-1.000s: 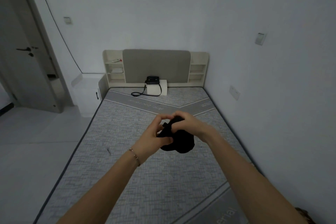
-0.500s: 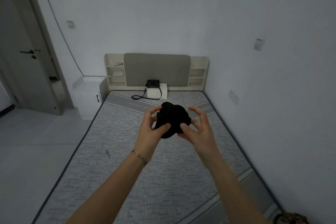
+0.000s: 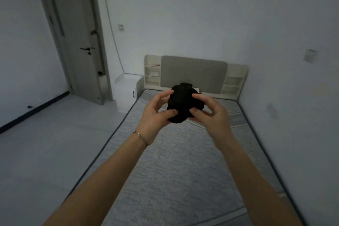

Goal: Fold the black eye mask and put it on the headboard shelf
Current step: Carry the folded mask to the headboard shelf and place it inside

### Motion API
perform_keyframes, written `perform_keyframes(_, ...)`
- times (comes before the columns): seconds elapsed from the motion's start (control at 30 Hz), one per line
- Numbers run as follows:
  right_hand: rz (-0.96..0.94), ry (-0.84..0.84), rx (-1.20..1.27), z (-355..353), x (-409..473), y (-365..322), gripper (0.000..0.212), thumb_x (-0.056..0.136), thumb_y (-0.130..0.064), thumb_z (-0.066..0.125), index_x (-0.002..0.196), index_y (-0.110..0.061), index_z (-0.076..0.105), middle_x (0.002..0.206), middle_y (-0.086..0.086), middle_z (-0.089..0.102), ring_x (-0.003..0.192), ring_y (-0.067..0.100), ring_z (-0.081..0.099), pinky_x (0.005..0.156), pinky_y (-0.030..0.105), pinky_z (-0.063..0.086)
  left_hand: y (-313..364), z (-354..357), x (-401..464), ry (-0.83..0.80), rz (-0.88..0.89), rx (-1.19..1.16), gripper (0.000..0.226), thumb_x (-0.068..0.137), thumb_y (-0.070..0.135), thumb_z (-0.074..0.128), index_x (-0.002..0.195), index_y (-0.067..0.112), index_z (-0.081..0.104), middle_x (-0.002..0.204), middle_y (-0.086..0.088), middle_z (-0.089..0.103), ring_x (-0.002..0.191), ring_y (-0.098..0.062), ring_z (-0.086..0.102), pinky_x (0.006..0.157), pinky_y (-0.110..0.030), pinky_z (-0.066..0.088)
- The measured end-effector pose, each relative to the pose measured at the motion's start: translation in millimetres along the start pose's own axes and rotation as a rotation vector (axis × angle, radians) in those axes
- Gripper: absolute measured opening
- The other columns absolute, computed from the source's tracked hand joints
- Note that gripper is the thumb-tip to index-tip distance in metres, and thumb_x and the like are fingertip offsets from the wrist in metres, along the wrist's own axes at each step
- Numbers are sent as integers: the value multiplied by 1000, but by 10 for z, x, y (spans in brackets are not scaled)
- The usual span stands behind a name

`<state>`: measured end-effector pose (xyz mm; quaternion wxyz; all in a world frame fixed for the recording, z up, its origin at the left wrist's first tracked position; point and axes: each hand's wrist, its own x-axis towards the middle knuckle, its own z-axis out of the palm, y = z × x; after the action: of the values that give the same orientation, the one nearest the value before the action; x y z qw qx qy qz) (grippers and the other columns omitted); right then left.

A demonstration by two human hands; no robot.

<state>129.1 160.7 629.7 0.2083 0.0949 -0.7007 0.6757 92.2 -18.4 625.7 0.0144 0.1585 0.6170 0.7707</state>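
Note:
The black eye mask [image 3: 182, 104] is bunched into a compact bundle, held in the air above the mattress between both hands. My left hand [image 3: 156, 115] pinches its left side with thumb and fingers. My right hand [image 3: 211, 113] grips its right side, thumb on the front. The cream headboard has open shelf columns: a left headboard shelf [image 3: 152, 74] and a right headboard shelf [image 3: 233, 82], either side of a grey padded panel [image 3: 194, 73]. The mask hides the middle of the headboard base.
A bare grey mattress [image 3: 174, 161] fills the foreground. A black object [image 3: 186, 84] on a white box peeks from behind the mask. A white nightstand [image 3: 126, 91] stands left of the bed, an open door [image 3: 84, 42] beyond it. The right wall runs along the bed.
The view has swung left and the bed head appears nearer. Both hands have lifted the mask higher, so it covers the black object by the headboard, and the bundle looks tighter.

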Motion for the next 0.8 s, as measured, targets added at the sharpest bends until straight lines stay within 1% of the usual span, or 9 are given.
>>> perform_keyframes(0.13,-29,-109,19,509,-4,-130,38,88,5,67,123,-10,66,130,4,63,102,9,72,80,34,63,249,-461,-254,76,59,34,56,84,-10,67,132,19,60,137,-7,60,118,-26,66,85,-43,62)
perform_keyframes(0.27,-10,-197,46,1231,-127,-192,40,88,7,66,125,-9,64,129,2,61,98,2,72,79,33,63,428,-1125,-602,173,91,58,56,83,-9,68,130,21,62,136,-4,63,115,-29,69,88,-48,61)
perform_keyframes(0.4,19,-265,98,2153,-408,-194,40,88,5,67,123,-12,65,128,3,62,101,6,72,81,36,63,618,-1935,-1086,267,91,86,56,84,-10,66,131,20,61,135,-5,63,113,-33,69,84,-43,63)
perform_keyframes(0.5,34,-309,143,2929,-674,-214,40,87,8,66,123,-10,65,127,8,65,104,10,71,80,34,63,756,-2630,-1476,320,86,95,57,84,-11,65,132,19,61,136,-5,62,117,-31,68,82,-38,63)
perform_keyframes(0.6,43,-334,167,3700,-913,-257,40,87,8,67,123,-8,64,125,9,66,102,11,72,78,30,62,926,-3340,-1816,361,87,127,56,84,-11,65,131,20,62,133,-4,64,118,-32,67,84,-40,62)
perform_keyframes(0.7,42,-348,191,4383,-1086,-322,39,86,8,67,122,-8,65,123,8,66,100,8,72,77,31,63,1144,-3957,-2080,388,95,157,56,83,-11,66,128,23,63,131,-3,65,116,-33,67,86,-43,62)
perform_keyframes(0.8,41,-350,199,4959,-1158,-373,40,86,10,67,122,-6,64,123,8,65,102,7,71,79,33,63,1312,-4479,-2211,408,94,178,56,83,-10,67,127,25,64,129,1,65,119,-31,66,86,-42,62)
